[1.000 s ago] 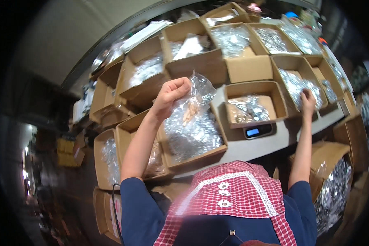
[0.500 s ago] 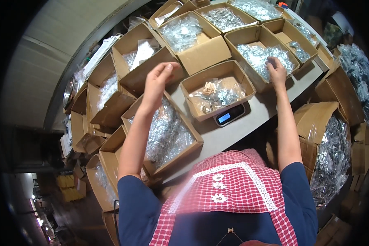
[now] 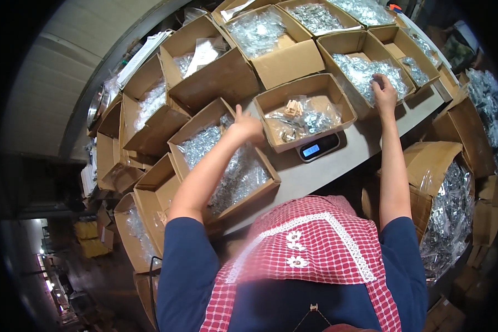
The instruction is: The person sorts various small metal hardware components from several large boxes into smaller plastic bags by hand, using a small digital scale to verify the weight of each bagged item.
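Note:
My left hand is over the far corner of a cardboard box heaped with clear bags of metal parts. One digit points up and the others are mostly hidden; no object shows in it. My right hand reaches into another box of clear plastic bags. Its fingers curl against a bag there, though the fingertips are partly hidden. Between my hands, a smaller box rests on a digital scale with a lit display. Small bags of hardware and tan pegs lie inside it.
More open boxes of bagged parts curve around the grey table, among them a box straight ahead and one with white paper inside. A large carton of bagged metal pieces stands at my right.
My left hand has come down and to the right, over the left box near the scale. My right hand stays at the same bags with its fingers more curled. The whole view has shifted slightly.

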Demonstrator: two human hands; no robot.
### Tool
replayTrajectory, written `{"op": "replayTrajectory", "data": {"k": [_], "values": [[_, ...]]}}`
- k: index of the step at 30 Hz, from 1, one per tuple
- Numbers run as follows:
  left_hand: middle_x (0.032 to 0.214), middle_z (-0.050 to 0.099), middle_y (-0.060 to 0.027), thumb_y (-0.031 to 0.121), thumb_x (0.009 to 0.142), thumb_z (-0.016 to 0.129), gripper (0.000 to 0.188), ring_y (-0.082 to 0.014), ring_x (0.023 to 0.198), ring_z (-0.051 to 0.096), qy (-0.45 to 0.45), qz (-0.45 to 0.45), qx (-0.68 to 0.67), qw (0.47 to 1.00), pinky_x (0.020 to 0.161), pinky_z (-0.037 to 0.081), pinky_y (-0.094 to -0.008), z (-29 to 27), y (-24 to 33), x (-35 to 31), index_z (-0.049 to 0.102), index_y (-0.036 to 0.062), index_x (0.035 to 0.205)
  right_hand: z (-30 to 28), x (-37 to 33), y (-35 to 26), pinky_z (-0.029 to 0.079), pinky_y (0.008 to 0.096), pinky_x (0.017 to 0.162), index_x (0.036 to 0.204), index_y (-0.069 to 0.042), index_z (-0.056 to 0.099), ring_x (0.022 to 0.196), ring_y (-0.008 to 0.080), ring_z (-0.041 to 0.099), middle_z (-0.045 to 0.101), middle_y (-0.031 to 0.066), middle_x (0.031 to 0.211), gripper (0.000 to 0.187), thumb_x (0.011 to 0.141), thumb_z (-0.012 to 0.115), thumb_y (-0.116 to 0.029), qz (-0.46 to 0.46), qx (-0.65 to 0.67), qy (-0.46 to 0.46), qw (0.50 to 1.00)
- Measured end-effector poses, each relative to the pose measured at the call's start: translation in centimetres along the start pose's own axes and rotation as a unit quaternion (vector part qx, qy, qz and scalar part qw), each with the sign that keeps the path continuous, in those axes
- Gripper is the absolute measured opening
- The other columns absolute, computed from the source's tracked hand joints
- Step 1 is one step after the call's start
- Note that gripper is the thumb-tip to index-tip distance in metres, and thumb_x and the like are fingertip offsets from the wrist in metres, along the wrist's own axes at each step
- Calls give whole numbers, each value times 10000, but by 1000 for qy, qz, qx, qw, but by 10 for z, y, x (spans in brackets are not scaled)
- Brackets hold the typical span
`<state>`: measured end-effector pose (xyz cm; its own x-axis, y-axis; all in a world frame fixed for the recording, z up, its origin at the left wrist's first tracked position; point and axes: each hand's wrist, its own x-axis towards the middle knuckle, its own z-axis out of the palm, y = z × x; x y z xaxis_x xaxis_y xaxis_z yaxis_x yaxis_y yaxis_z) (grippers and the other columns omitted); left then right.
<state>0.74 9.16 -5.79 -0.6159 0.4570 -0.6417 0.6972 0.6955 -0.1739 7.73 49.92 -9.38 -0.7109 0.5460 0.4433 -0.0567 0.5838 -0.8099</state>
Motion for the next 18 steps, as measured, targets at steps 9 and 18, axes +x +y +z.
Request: {"op": "replayTrajectory", "data": {"k": [9,18], "values": [[704,672,-92,205,800,604,227,-128,749,624,292,18,-554,779,738,477,-277,-16,-53,-53,700,-1,795,4,-1,-9,528,292,699,1010,-57,668,760,182,701,718,86,846,221,838,548,-125,11,-56,35,998],[1044,662,-34,185,939,574,232,-95,981,578,347,172,-686,617,906,431,-258,-67,-43,-127,662,13,1067,-6,-2,-1,509,242,707,1047,-2,652,773,108,651,694,56,875,210,863,580,-76,-5,22,-2,1000]]}}
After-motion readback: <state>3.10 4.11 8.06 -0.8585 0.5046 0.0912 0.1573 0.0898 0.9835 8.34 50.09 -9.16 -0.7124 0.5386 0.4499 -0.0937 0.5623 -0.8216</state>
